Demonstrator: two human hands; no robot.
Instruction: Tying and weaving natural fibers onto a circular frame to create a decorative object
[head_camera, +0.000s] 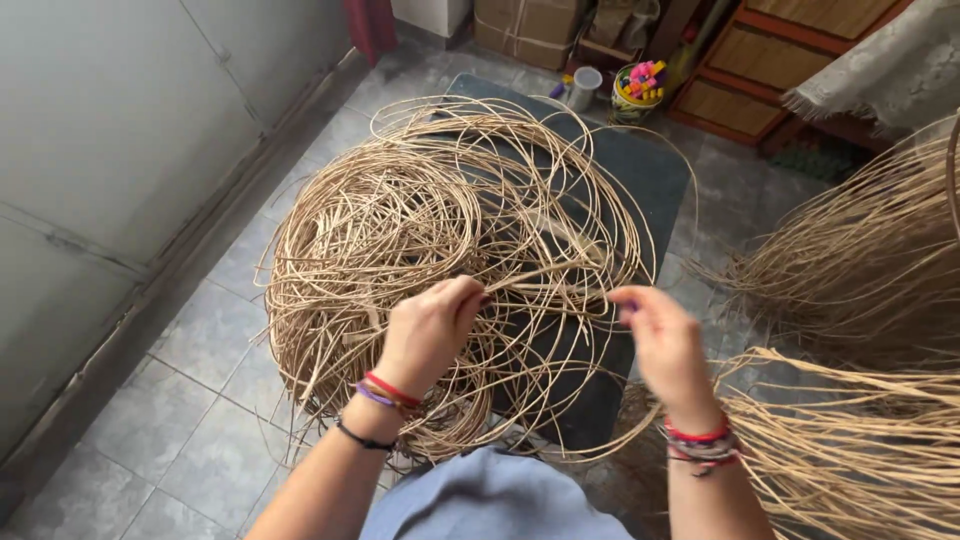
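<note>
Two hands are busy in a big tangled coil of pale tan rattan strands (430, 230), which lies partly on a dark grey flat surface (650, 170) and partly over the grey tiled floor (200, 420) straight in front of me. My left hand (432, 325) is curled shut, fingers pinching one thin strand near the middle of the coil. My right hand (662, 335) is closed too, gripping what looks like the same strand, stretched taut between the two hands. Both wrists carry red and dark cord bracelets. To my right lie loose bundles of straight tan reed (860, 440), fanned out across the floor, well apart from the coil. At the far end of the surface stands a small round tub (637, 95) holding bright pink, yellow and orange bits; I cannot tell what they are. Just beside it is a white cylindrical cup (584, 85), contents hidden. Behind them stand brown cardboard boxes (525, 28) and an orange-framed wooden cabinet (770, 60).
</note>
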